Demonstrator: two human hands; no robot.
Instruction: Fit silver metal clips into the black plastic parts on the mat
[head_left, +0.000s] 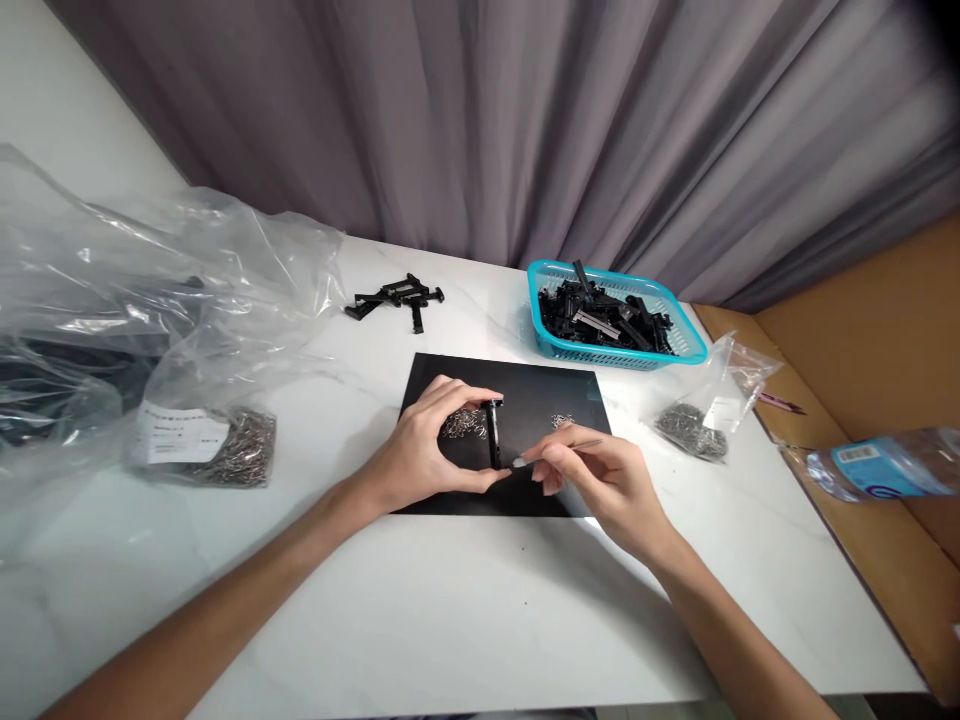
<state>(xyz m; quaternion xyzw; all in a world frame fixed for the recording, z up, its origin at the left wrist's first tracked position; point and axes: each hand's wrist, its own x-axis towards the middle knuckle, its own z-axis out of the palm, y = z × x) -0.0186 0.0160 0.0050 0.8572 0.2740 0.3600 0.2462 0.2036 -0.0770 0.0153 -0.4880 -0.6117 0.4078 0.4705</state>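
My left hand (pixel 424 442) spans a slim black plastic bar (pixel 493 436), my right hand (pixel 609 474) pinches a thin silvery tool (pixel 586 444), apparently lining up, which calls for steadiness next.

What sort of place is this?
Likely a small-parts workstation: a blue basket heaped with black parts, clear bags of small metal pieces, and a black mat with more small pieces.
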